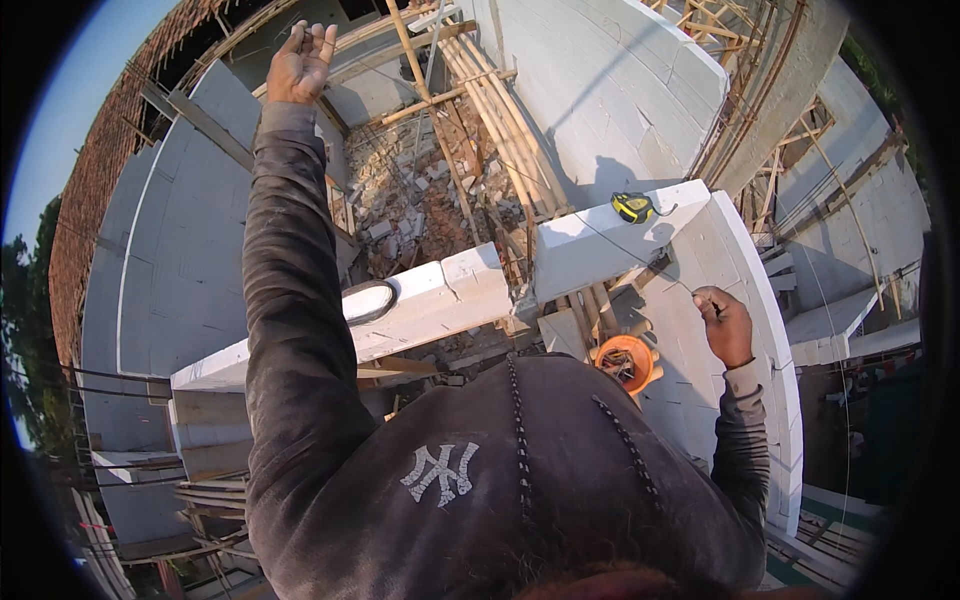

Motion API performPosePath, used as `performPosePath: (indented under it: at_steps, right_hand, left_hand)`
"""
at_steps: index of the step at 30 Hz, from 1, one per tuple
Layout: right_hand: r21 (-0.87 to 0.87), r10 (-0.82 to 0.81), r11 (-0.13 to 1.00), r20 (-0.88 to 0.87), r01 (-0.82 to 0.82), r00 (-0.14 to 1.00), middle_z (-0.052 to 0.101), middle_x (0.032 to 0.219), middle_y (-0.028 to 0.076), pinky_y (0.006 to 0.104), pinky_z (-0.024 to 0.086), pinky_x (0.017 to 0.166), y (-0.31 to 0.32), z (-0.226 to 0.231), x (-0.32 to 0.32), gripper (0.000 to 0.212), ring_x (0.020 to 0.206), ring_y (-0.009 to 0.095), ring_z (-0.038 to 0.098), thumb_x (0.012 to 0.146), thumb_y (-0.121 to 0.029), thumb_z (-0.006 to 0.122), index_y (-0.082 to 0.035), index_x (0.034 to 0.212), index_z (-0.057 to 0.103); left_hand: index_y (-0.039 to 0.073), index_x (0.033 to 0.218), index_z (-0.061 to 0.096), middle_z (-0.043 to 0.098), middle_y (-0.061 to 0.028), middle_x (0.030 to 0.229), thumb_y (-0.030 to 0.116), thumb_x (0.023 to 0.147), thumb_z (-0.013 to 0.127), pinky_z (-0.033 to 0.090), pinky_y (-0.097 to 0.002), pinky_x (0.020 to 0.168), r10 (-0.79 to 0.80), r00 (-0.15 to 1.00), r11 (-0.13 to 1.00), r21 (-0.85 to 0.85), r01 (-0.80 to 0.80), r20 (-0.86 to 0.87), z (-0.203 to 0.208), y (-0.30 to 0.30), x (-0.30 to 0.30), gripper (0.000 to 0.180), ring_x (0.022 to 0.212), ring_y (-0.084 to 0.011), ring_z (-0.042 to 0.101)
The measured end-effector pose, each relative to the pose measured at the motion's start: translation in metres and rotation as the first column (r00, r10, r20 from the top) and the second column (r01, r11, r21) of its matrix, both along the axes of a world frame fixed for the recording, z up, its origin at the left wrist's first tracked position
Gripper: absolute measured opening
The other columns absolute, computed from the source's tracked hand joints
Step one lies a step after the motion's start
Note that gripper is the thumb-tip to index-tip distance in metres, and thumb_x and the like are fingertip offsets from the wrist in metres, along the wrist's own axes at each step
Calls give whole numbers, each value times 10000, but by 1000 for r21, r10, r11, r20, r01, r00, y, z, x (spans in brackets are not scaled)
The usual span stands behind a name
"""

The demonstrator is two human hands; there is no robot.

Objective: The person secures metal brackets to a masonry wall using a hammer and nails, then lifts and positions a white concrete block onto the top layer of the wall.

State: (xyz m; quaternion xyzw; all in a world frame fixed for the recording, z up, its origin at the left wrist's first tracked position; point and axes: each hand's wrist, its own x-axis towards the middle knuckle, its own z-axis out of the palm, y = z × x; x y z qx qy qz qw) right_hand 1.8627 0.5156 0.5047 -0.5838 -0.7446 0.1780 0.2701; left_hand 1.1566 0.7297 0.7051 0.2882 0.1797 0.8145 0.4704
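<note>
My right hand [722,325] pinches a thin string [640,258] past the tape measure [633,207]; left hand [299,62] raised, open, holding nothing.

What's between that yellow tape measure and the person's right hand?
In the head view, a thin taut string runs over the white block wall from the tape measure toward the right hand.

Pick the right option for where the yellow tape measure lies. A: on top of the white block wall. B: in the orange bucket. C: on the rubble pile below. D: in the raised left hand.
A: the yellow tape measure rests on the top face of the white block wall, apart from both hands, beyond the right hand, which pinches a thin line.
</note>
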Motion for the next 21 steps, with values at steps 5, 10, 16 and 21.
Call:
performPosePath:
  at_steps: [5, 10, 16, 21]
  right_hand:
    - [-424, 374, 772, -298, -473, 878, 656, 745, 80, 338, 467, 635, 12, 56, -1, 209, 644, 207, 589, 973, -178, 656, 21, 927, 702]
    - [-77, 81, 700, -979, -710, 186, 519, 666, 5, 285, 346, 547, 25, 76, 20, 258, 571, 101, 426, 987, -200, 652, 50, 925, 668]
    - [-540, -261, 838, -529, -83, 807, 411, 636, -53, 219, 295, 500, 52, 9, 23, 234, 531, 49, 343, 1002, -232, 633, -4, 1050, 650]
    - [-662, -202, 574, -685, -482, 701, 398, 622, -68, 208, 260, 440, 50, 14, -20, 194, 489, 35, 299, 1019, -207, 604, -17, 1023, 643]
  left_hand:
    - [-24, 1022, 602, 643, -142, 955, 24, 994, 588, 552, -564, 1022, 26, 998, 998, -63, -22, 53, 32, -9, -88, 57, 967, -328, 651]
    - [-21, 1032, 600, 621, -104, 871, 83, 1026, 558, 488, -322, 638, -80, 996, 973, -219, 72, -28, -21, -47, -105, 112, 727, -177, 543]
    - [-103, 1113, 563, 639, -146, 967, 50, 1026, 527, 550, -278, 696, -50, 981, 988, -137, 76, 187, -94, -75, -66, 179, 808, -195, 613]
    - [-170, 1191, 484, 617, -231, 1132, 41, 1045, 440, 610, -377, 971, 360, 932, 923, -156, -350, 36, -153, -113, -6, 260, 1054, -297, 645]
